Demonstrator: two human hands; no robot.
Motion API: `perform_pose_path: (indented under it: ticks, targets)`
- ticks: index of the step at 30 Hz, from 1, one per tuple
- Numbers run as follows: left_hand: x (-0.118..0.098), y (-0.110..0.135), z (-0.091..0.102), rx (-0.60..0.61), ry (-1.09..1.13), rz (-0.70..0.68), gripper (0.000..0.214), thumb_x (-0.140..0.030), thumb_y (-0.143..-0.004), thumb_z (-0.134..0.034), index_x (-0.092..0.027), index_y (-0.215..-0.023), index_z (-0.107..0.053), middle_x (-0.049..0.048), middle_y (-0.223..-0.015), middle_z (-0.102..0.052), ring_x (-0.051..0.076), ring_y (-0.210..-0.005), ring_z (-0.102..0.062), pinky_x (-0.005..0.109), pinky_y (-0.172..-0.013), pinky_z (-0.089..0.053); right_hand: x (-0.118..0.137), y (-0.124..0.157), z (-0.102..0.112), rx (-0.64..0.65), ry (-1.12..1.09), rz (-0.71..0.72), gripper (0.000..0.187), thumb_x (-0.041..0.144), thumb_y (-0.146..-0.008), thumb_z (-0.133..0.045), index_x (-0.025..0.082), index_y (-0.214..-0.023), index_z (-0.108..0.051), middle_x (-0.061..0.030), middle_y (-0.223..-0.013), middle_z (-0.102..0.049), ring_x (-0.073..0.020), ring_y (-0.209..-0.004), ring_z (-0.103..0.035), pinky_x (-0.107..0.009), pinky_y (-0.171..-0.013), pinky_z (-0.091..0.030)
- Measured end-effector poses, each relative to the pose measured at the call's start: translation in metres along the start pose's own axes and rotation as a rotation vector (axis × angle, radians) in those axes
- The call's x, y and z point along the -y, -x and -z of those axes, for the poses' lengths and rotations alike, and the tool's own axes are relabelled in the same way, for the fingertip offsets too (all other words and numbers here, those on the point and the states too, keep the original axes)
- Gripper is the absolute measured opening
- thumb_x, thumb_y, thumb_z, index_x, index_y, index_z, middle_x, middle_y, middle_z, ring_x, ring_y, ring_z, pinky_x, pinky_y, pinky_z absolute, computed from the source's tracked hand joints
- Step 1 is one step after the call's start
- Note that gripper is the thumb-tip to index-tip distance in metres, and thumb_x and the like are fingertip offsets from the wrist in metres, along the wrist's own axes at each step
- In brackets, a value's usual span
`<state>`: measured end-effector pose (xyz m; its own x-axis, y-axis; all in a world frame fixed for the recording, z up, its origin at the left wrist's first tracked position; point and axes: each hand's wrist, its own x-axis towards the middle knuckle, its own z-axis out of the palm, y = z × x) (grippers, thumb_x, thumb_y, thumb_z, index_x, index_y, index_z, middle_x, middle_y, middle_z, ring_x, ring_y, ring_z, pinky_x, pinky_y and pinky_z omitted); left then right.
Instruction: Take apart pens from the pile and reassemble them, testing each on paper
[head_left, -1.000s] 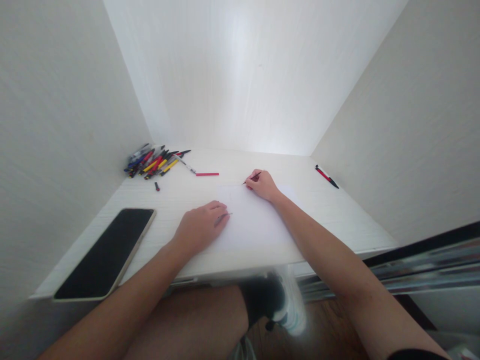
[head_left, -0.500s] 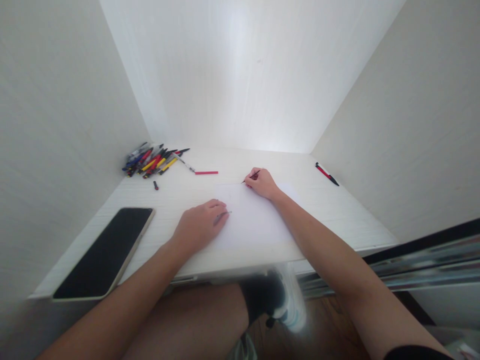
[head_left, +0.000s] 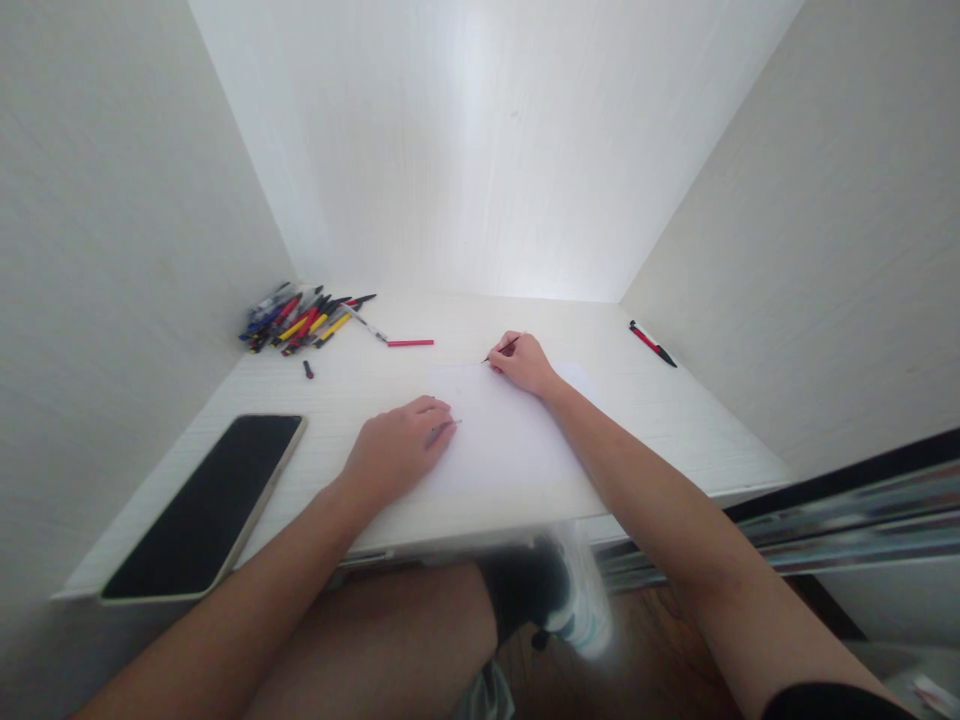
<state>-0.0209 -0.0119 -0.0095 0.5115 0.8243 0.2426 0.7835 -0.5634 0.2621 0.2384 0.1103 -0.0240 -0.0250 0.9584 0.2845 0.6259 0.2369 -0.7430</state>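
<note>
A white sheet of paper (head_left: 502, 440) lies on the white desk. My right hand (head_left: 525, 364) rests over its far edge, fingers pinched round a slim dark pen (head_left: 508, 348) whose point meets the sheet near its top. Whether the point touches the paper is too fine to tell. My left hand (head_left: 401, 445) lies palm down across the sheet's left edge. Between its thumb and fingers is a slim grey pen-like piece (head_left: 441, 432), its thin end pointing right; most of it is hidden.
A pile of pens (head_left: 296, 320) fills the back left corner. Near it lie a clear pen part (head_left: 365, 323), a red stick (head_left: 410, 343) and a small dark cap (head_left: 308, 369). A phone (head_left: 206, 510) lies front left, a red-and-black pen (head_left: 652, 344) at right. Walls enclose the desk.
The whole view has shifted slightly. Both hands keep their places on the paper and their holds; no object has visibly moved on the desk.
</note>
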Motion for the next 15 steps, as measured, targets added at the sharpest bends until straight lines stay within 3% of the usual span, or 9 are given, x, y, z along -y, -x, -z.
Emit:
perform_pose_path:
  ticks: [15]
  targets:
    - [0.0012, 0.0001, -0.0010, -0.009, -0.012, -0.009, 0.036, -0.036, -0.104, -0.043, -0.025, -0.111, -0.076, 0.0045, -0.121, -0.074, 0.025, -0.104, -0.073, 0.039, -0.089, -0.057, 0.0011, 0.0001, 0.0008, 0.012, 0.000, 0.003, 0.003, 0.018, -0.075, -0.066, 0.019, -0.074, -0.063, -0.0030, -0.070, -0.071, -0.0167, -0.067, -0.067, -0.025, -0.062, -0.049]
